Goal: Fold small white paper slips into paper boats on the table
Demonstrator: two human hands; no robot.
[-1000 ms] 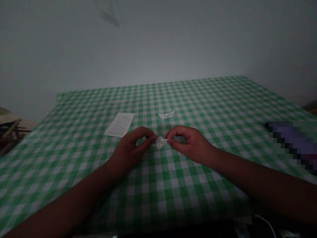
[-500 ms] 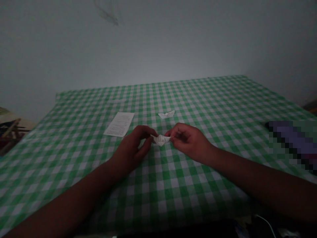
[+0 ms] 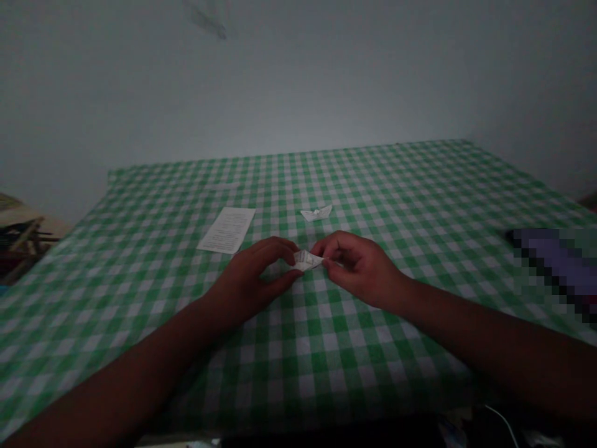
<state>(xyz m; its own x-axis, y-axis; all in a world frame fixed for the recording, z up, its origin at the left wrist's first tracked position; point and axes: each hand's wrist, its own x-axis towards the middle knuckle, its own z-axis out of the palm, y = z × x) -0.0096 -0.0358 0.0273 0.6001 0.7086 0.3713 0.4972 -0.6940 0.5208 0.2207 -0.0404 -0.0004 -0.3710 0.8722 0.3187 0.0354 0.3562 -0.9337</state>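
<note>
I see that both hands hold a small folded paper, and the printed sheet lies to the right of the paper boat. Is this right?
Not quite: the head view shows the printed sheet to the left of the paper boat. The left hand and right hand do hold a small folded paper.

A green-and-white checked cloth (image 3: 298, 348) spreads across the middle and bottom of the frame, before a plain pale wall (image 3: 298, 74). Near the centre, a small folded white paper piece (image 3: 306, 260) lies between the left hand (image 3: 249, 270) and the right hand (image 3: 361, 267). Behind it, on the cloth, sits a small white folded-paper boat (image 3: 316, 213). Left of the boat, a white rectangular printed paper sheet (image 3: 227, 230) lies on the cloth, beyond the left hand. A pixelated purple-and-black oblong object (image 3: 555, 255) lies at the right edge of the frame.
</note>
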